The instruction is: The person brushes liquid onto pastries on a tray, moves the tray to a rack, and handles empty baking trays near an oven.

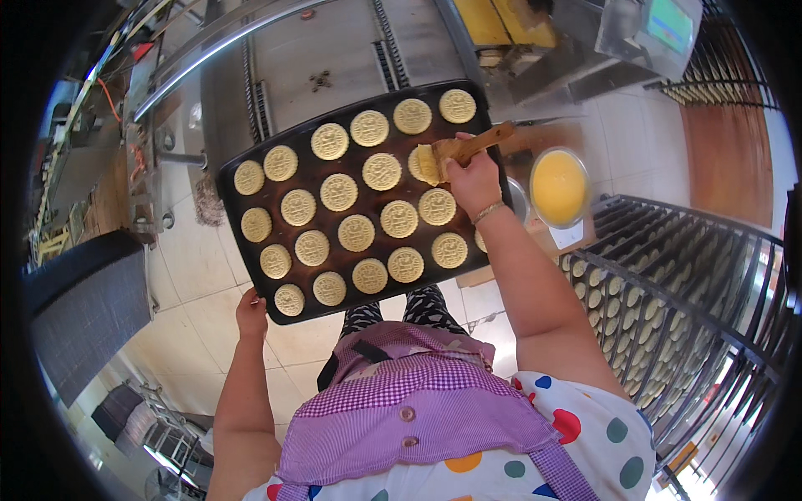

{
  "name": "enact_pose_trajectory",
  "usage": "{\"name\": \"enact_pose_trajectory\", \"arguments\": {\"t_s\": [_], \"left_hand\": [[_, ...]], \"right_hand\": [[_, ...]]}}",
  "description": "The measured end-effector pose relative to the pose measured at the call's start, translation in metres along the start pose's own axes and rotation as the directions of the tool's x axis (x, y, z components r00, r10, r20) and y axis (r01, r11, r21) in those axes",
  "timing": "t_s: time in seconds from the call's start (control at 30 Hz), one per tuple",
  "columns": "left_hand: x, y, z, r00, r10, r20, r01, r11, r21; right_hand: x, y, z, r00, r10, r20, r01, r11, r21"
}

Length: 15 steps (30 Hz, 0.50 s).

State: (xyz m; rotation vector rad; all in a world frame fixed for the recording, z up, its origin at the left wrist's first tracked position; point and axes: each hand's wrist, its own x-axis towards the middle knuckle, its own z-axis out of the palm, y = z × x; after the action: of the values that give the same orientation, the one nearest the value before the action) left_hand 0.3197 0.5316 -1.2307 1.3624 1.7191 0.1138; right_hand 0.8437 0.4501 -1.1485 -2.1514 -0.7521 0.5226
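A dark baking tray [357, 160] lies in front of me with several rows of round, pale yellow, pattern-stamped cakes [338, 192] on it. My left hand [251, 316] has its fingers closed at the tray's near left corner. Over the tray's right side, my right hand [474, 182] grips a pastry brush [449, 153] with a wooden handle. Its yellow bristles touch or hover just over a cake in the right part of the tray, partly hiding it; I cannot tell which. My right hand and forearm cover part of the tray's right edge.
A bowl of yellow liquid [560, 185] stands right of the tray. Further right is a dark rack [668, 238] holding trays of similar cakes. A metal machine with chains [322, 50] lies beyond the tray, and a screen [670, 23] is at the upper right. Dark belting [88, 301] hangs at left.
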Motion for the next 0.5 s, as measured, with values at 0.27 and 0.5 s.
{"name": "enact_pose_trajectory", "arguments": {"t_s": [0.27,0.5], "left_hand": [[0.008,-0.023,-0.005,0.994,0.077,-0.072,-0.057,0.968,0.242],[0.005,0.007,0.002,0.984,0.175,-0.028,-0.138,0.854,0.501]], "right_hand": [[0.006,0.184,-0.17,0.866,0.235,-0.442,-0.159,0.966,0.201],[-0.006,0.273,-0.206,0.701,0.407,-0.586,-0.652,0.698,-0.296]]}}
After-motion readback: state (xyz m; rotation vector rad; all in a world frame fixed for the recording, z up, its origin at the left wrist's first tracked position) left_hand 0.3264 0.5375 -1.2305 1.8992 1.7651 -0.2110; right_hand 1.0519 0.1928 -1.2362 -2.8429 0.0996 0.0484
